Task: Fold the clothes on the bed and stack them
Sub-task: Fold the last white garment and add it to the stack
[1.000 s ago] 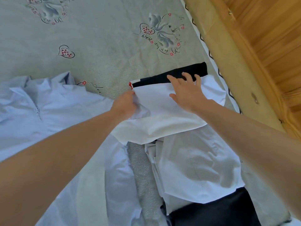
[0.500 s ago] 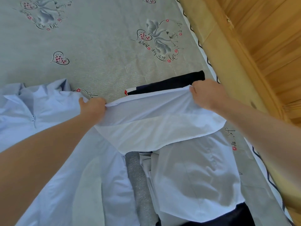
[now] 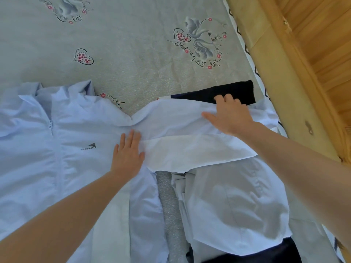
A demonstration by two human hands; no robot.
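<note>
While flat on jacket (image 3: 62,168): 2 hands (image 3: 127,154).

Single head cam, wide-angle, worn by the person, pitched steeply down and forward over the bed sheet (image 3: 133,76). Close range: both forearms enter from the bottom corners, left hand (image 3: 128,154) and right hand (image 3: 230,115) sit mid-frame. Wooden bed frame (image 3: 281,76) runs diagonally along the right edge. No second view, so no overlap.
</note>
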